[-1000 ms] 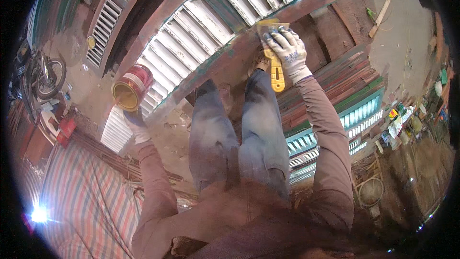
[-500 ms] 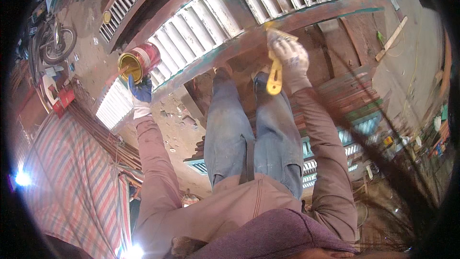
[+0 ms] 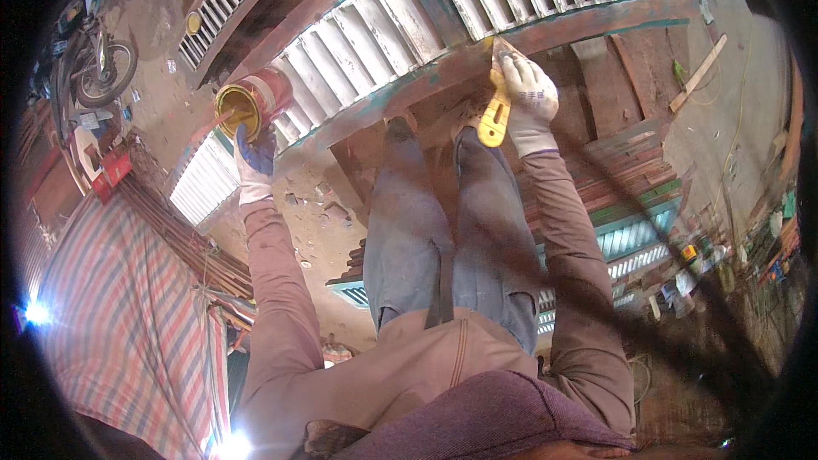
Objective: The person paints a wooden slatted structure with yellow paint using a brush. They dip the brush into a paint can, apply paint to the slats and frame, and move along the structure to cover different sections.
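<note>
My left hand [image 3: 256, 163], in a white and blue glove, is closed round a red can [image 3: 271, 92] near its open end. The can is tilted; its mouth shows a yellowish inside, and a stick [image 3: 210, 129] pokes out over the rim. My right hand [image 3: 530, 95], in a whitish glove, is closed on a yellow-handled flat tool [image 3: 494, 122]. The tool's pointed far end meets or hovers just over the near rail of a louvred wooden shutter [image 3: 460, 64]; whether it touches I cannot tell. White slats [image 3: 362, 38] fill the shutter's brown, green-stained frame.
A second louvred panel [image 3: 223, 8] lies beyond at the upper left, with a round yellow lid [image 3: 193, 23] on it. A motorbike wheel [image 3: 106, 75] stands at the left. Striped sheeting [image 3: 128, 315] covers the lower left. Wooden boards [image 3: 618, 170] lie at the right.
My right hand and the yellow-handled tool have moved slightly right and up along the shutter rail. The can in my left hand stays nearly where it was.
</note>
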A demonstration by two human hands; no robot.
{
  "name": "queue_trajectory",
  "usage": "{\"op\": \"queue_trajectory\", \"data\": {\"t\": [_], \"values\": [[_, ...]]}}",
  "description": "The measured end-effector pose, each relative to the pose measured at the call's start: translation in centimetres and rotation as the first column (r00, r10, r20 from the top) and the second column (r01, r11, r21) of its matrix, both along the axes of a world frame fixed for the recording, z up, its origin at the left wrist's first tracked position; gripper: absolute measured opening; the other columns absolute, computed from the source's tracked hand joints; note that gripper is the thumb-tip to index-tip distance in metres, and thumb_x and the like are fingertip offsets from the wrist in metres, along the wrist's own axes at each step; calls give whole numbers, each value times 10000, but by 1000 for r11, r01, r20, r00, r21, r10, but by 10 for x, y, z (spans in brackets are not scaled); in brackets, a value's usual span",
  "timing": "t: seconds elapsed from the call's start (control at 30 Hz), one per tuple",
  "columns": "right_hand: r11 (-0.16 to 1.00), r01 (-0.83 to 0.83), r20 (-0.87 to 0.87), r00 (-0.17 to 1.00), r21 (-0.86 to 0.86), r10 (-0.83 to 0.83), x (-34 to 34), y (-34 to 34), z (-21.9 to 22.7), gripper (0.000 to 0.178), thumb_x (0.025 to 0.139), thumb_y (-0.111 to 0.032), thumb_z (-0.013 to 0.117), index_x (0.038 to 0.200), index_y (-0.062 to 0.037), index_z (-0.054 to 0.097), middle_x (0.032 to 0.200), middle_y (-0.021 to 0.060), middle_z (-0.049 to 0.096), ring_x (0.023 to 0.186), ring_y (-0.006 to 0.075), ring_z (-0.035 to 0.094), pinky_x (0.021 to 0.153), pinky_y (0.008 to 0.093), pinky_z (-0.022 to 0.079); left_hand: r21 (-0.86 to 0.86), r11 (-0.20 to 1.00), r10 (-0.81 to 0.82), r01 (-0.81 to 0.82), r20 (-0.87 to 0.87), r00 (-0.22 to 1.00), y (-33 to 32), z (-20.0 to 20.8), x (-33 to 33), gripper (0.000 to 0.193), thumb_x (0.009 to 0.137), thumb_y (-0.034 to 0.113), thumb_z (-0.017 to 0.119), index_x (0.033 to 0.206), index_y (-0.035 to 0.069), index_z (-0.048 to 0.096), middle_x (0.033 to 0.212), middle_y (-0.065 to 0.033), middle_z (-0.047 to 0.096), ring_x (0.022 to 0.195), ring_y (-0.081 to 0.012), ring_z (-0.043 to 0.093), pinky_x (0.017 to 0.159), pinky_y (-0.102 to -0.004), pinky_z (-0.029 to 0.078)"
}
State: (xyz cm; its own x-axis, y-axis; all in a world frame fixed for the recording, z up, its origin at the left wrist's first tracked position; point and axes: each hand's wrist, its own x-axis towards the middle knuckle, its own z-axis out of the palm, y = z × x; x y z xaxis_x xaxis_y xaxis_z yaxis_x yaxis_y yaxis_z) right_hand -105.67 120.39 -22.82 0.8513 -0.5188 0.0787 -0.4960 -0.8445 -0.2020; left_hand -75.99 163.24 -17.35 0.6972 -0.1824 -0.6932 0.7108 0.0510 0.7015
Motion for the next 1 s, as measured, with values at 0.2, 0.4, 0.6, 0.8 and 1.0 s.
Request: {"op": "queue_trajectory", "data": {"t": [0.2,0.4,0.6,0.8,1.0], "values": [[999,25,-77,997,-21,-26,16,31,10,399,782,-208,623,1177,-153,626,1157,19,641,1051,232,602,885,388,485,-68,996,48,-49,-24,999,2,2,0,386,945,329,581,1201,43,534,1035,-120,638,849,-245,634,733,-334,534],[999,42,-45,998,6,-41,14,31,9,389,802,-201,601,1188,-170,624,1171,30,638,1053,233,603,880,388,487,-113,992,48,-48,-3,999,11,-6,-1,386,950,324,579,1216,50,525,1048,-108,639,872,-235,627,733,-324,531],[999,8,-54,998,-37,-10,2,35,0,410,762,-224,639,1172,-223,636,1141,-24,650,1004,202,622,867,383,497,-216,973,65,-75,-54,996,12,-4,3,360,967,276,552,1219,18,549,1059,-156,658,901,-303,650,765,-375,553],[963,-257,55,966,77,253,-1,32,17,333,770,-200,609,1098,-230,651,1143,-39,654,1029,181,618,894,371,498,-216,966,123,-140,-90,988,14,-8,-1,369,954,264,582,1251,58,507,1126,-137,623,927,-284,625,816,-402,528],[942,-334,-2,943,-45,334,12,-20,13,322,765,-233,632,1084,-239,669,1156,-50,645,1074,177,607,890,381,498,-123,988,91,-94,-29,995,4,-1,0,356,960,226,559,1261,47,495,1127,-147,622,918,-289,642,774,-387,557]]}}
